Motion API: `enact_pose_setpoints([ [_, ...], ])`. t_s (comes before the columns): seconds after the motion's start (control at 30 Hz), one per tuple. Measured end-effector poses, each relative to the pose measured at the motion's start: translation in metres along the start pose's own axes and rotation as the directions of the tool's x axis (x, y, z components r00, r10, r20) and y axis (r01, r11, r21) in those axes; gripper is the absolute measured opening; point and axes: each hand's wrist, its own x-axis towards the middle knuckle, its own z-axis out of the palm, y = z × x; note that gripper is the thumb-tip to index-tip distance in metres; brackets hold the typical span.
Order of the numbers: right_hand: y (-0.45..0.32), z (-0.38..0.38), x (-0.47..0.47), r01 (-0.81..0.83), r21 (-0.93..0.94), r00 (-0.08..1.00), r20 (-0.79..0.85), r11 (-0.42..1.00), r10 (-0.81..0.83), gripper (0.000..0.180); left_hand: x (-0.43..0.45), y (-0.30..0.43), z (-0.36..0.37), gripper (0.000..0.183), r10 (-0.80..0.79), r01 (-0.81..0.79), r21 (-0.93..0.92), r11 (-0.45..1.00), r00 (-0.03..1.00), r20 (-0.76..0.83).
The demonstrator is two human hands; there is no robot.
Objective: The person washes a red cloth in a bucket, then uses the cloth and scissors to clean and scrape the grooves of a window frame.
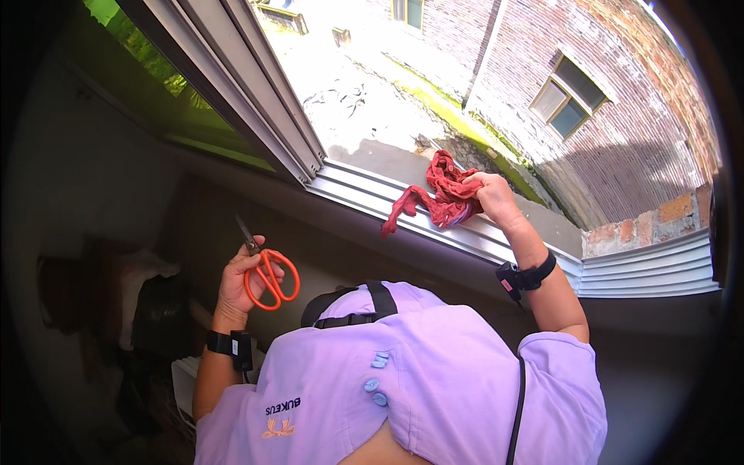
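Observation:
My left hand [238, 279], in front of the dark area below the window, grips a pair of scissors [271, 280] near the pivot. The scissors have orange loop handles, and their dark blades point up and to the left. At the window my right hand [493, 197] pinches a crumpled red cloth [447, 189]. The cloth lies over the metal window track, one end hanging past its inner edge. A bit of purple shows at the cloth's lower side. Fingertips of my right hand are partly hidden by the folds.
A ridged metal sliding-window track [372, 189] crosses in front of me, with upright frame profiles [250, 75] at the left. Outside are a brick wall [628, 145] and a mossy ledge. Dim objects, among them a white cloth [136, 285], stand at the lower left.

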Motion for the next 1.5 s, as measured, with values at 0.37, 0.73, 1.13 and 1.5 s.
enact_pose_setpoints([
  [0.37, -0.068, -0.087, -0.095, 0.382, 0.451, 0.879, 0.093, 0.807, -0.468, 0.03, -0.149, -0.093, -0.137, 0.029, -0.071, 0.212, 0.116, 0.97, 0.71, -0.7],
  [0.73, 0.011, -0.105, -0.121, -0.158, 0.214, 0.968, -0.159, 0.964, 0.194, 0.023, -0.227, -0.177, -0.292, 0.025, -0.1, 0.22, 0.066, 0.973, 0.665, -0.74],
  [1.13, -0.02, -0.048, -0.112, -0.059, -0.585, 0.946, -0.293, 0.809, -0.143, 0.026, -0.12, -0.123, -0.318, 0.02, -0.087, 0.317, 0.256, 0.913, 0.766, -0.637],
  [1.5, -0.042, -0.084, -0.074, 0.188, 0.474, 0.947, -0.319, 0.86, -0.032, 0.003, -0.164, -0.134, -0.352, 0.018, 0.053, 0.296, 0.355, 0.887, 0.698, -0.714],
])
